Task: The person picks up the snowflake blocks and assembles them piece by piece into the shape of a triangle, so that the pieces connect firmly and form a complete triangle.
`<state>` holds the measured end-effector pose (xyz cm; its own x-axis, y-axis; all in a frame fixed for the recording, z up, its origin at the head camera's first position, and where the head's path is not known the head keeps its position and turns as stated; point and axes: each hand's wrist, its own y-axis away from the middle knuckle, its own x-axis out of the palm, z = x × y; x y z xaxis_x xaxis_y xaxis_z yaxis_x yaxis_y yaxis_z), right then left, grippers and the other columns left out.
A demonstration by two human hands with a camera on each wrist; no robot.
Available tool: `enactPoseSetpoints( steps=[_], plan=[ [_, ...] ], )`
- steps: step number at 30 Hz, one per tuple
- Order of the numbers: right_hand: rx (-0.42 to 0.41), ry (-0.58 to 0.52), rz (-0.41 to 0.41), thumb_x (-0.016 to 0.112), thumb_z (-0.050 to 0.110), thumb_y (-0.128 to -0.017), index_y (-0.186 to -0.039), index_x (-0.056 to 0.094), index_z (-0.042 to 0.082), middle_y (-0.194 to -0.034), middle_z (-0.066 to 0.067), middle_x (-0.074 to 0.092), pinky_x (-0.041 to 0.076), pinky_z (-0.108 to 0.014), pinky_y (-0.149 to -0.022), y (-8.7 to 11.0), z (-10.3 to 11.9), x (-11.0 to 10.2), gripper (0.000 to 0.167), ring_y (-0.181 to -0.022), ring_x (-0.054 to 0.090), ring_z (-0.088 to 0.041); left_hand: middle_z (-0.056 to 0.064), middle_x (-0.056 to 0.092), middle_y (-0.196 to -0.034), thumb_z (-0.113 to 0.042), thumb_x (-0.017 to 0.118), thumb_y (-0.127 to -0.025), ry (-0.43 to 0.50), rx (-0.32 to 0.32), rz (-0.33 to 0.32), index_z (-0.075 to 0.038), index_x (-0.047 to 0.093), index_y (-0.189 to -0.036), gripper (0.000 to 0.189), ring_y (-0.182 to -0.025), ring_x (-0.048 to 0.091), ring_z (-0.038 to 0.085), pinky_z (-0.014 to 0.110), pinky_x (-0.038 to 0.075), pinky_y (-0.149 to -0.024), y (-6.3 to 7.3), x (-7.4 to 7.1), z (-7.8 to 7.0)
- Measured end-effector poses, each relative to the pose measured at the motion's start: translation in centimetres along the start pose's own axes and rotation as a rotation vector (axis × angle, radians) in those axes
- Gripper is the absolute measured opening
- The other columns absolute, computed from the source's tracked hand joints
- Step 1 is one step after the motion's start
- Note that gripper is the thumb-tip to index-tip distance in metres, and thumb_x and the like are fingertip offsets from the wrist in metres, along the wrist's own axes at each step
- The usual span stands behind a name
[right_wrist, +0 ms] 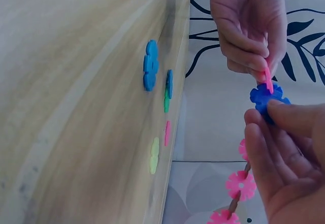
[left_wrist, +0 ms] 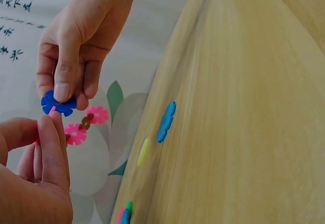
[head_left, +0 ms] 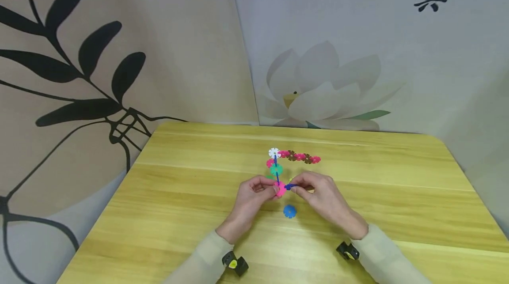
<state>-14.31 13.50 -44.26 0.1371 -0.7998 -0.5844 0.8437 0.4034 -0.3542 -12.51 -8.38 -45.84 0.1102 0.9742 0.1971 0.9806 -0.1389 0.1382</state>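
My left hand (head_left: 251,195) pinches a pink snowflake disc (head_left: 281,189) at the near end of a chain of slotted plastic discs. Between the thumb and fingers of my right hand (head_left: 326,198) is a dark blue snowflake disc (right_wrist: 261,98). Its edge meets the pink disc's edge, slot to slot in the right wrist view. From the pink disc the chain runs away past a teal disc (head_left: 276,169) to a white disc (head_left: 274,153), then bends right through alternating pink and brown discs (head_left: 307,158). My left fingers hide part of the held pink disc.
On the wooden table (head_left: 167,226), a lighter blue disc (head_left: 290,211) lies just in front of the hands. A yellow disc (right_wrist: 154,155) lies beyond it, with pink, green and blue discs (right_wrist: 169,84) nearby. A patterned wall covering (head_left: 199,54) stands behind the table.
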Motion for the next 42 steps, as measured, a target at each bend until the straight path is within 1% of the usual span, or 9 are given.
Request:
enactPoseSetpoints(
  steps=[5,13,17,20,27,32,35,39,42],
  plan=[
    [-0.074,0.01,-0.016,0.078,-0.001,-0.089,-0.095,0.077,0.012,-0.092,-0.002,0.075,0.062,-0.027,-0.075,0.0,0.1,0.0,0.014,-0.084,0.072,-0.011,0.009,0.074,-0.099,0.001,0.072,-0.092,0.006,-0.006,0.01,0.009,0.067,-0.112,0.022,-0.087,0.071,0.016,0.031,0.061,-0.085,0.0,0.1,-0.3],
    [-0.262,0.04,-0.105,0.081,-0.012,-0.08,-0.09,0.077,0.006,-0.085,0.004,0.073,0.06,-0.019,-0.072,0.0,-0.6,0.9,0.021,-0.079,0.072,-0.011,0.009,0.073,-0.096,0.004,0.072,-0.091,0.009,-0.019,0.011,0.009,0.068,-0.109,0.02,-0.085,0.071,0.015,0.029,0.062,-0.082,0.0,0.0,-0.3],
    [-0.305,0.046,-0.127,0.082,-0.013,-0.079,-0.091,0.077,0.006,-0.085,0.003,0.073,0.059,-0.017,-0.073,0.1,-1.0,1.4,0.022,-0.078,0.072,-0.012,0.01,0.073,-0.095,0.004,0.072,-0.091,-0.005,-0.012,0.005,0.01,0.067,-0.109,0.02,-0.084,0.071,0.015,0.028,0.062,-0.081,0.0,0.0,-0.1],
    [-0.256,0.026,-0.108,0.08,-0.012,-0.082,-0.093,0.077,0.007,-0.088,0.004,0.074,0.06,-0.021,-0.075,0.1,-1.1,1.3,0.023,-0.081,0.072,-0.012,0.011,0.072,-0.097,0.002,0.072,-0.092,-0.008,-0.004,0.004,0.01,0.067,-0.11,0.021,-0.085,0.071,0.016,0.029,0.062,-0.082,-0.1,0.2,0.1],
    [-0.029,-0.027,0.021,0.08,0.001,-0.089,-0.115,0.072,0.007,-0.111,-0.003,0.073,0.061,-0.037,-0.088,0.2,-1.0,-0.1,0.027,-0.099,0.074,-0.021,0.013,0.069,-0.103,-0.002,0.072,-0.094,0.005,0.029,-0.006,0.01,0.065,-0.115,0.024,-0.089,0.072,0.017,0.031,0.061,-0.088,-0.3,0.4,0.2],
    [0.089,0.066,0.12,0.076,0.005,-0.093,-0.118,0.072,0.003,-0.116,-0.008,0.073,0.06,-0.041,-0.09,0.0,-1.6,-1.1,0.025,-0.103,0.072,-0.026,0.012,0.071,-0.104,0.002,0.069,-0.096,0.02,0.037,-0.044,0.009,0.064,-0.116,0.022,-0.089,0.073,0.016,0.03,0.061,-0.087,-0.6,-0.1,0.0],
    [0.107,0.165,0.182,0.073,0.007,-0.096,-0.12,0.072,0.003,-0.118,-0.008,0.072,0.059,-0.044,-0.092,-0.5,-2.2,-1.2,0.025,-0.107,0.07,-0.027,0.012,0.07,-0.106,0.002,0.068,-0.096,0.018,0.037,-0.045,0.008,0.064,-0.116,0.022,-0.091,0.072,0.016,0.031,0.06,-0.088,-0.5,-0.4,-0.1],
    [0.077,0.295,0.252,0.072,0.007,-0.095,-0.128,0.07,0.003,-0.125,-0.011,0.069,0.055,-0.049,-0.099,-1.5,-3.0,-0.8,0.033,-0.115,0.066,-0.031,0.013,0.07,-0.107,0.001,0.069,-0.095,0.023,0.037,-0.026,0.008,0.064,-0.117,0.023,-0.093,0.072,0.017,0.031,0.06,-0.09,-0.5,-0.6,-0.2],
    [0.059,0.35,0.303,0.073,0.007,-0.095,-0.132,0.068,0.002,-0.129,-0.014,0.066,0.052,-0.051,-0.103,-2.1,-3.4,-0.4,0.038,-0.119,0.064,-0.033,0.013,0.071,-0.106,0.003,0.068,-0.095,0.042,0.033,-0.015,0.008,0.063,-0.117,0.024,-0.093,0.073,0.018,0.031,0.06,-0.09,-0.4,-0.5,-0.2]
  ],
)
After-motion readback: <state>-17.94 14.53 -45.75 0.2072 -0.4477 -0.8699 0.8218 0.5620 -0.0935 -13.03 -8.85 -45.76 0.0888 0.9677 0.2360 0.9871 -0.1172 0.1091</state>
